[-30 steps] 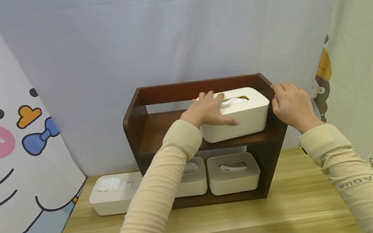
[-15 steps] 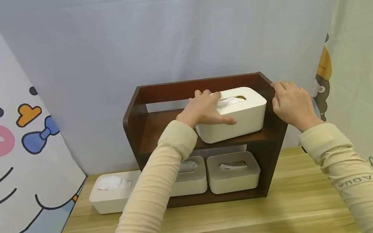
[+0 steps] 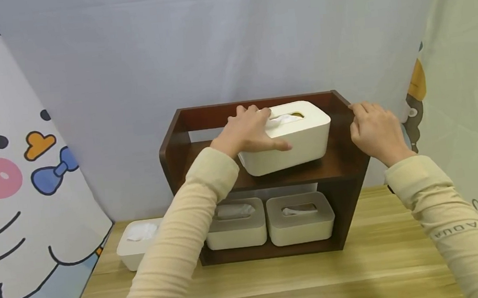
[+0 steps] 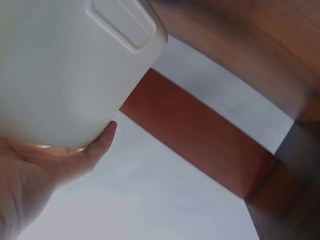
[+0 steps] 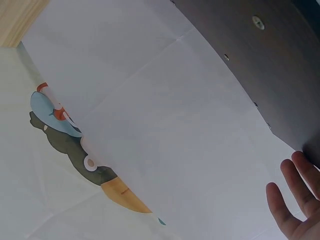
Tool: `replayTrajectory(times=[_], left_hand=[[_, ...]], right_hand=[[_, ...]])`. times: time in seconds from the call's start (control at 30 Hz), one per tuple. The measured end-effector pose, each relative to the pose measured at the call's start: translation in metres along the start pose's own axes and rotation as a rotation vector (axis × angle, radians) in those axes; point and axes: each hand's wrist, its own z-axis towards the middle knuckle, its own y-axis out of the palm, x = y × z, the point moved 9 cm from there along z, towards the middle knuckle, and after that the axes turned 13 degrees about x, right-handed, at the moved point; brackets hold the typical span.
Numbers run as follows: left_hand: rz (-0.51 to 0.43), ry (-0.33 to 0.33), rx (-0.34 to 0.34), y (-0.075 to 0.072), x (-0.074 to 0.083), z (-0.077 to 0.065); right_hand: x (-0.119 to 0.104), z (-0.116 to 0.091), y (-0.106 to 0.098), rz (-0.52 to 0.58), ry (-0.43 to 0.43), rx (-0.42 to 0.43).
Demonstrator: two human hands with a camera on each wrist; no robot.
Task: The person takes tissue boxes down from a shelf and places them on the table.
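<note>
A white tissue box (image 3: 294,139) with a tissue in its slot is in my left hand (image 3: 248,131), which grips it across its left end. The box tilts, its right end higher, above the upper board of a dark brown wooden shelf (image 3: 345,174). In the left wrist view the underside of the tissue box (image 4: 65,75) shows, along with part of the left hand (image 4: 65,167). My right hand (image 3: 377,133) holds the top of the shelf's right side panel. In the right wrist view, fingers (image 5: 300,182) reach the panel's outer face (image 5: 280,70).
Two tissue boxes, a left one (image 3: 236,235) and a right one (image 3: 302,231), stand in the shelf's lower compartment. Another tissue box (image 3: 134,248) stands on the wooden table (image 3: 278,289) left of the shelf, partly behind my left sleeve. A pale curtain (image 3: 211,41) hangs behind.
My left hand has moved left and up with the tissue box, away from the right side panel, and the box has tilted more. My right hand stays on the panel.
</note>
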Motion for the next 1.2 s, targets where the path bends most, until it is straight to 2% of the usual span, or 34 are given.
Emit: replayTrajectory(times=[0.27, 0.5, 0.83, 1.1, 1.2], left_hand=[[0.031, -0.02, 0.003, -0.021, -0.016, -0.007], [0.042, -0.039, 0.04, -0.044, -0.041, -0.016], [0.054, -0.057, 0.078, -0.08, -0.074, -0.034], [0.036, -0.155, 0.084, -0.11, -0.109, -0.051], [0.04, -0.172, 0.089, -0.119, -0.119, -0.056]], right_hand=[[0.001, 0.001, 0.003, 0.003, 0.006, -0.006], [0.0, 0.001, 0.007, 0.009, 0.022, -0.029], [-0.001, 0.001, 0.01, 0.005, 0.023, -0.054], [-0.001, 0.002, 0.007, 0.011, 0.016, -0.037], [-0.001, 0.003, 0.007, 0.016, 0.017, -0.026]])
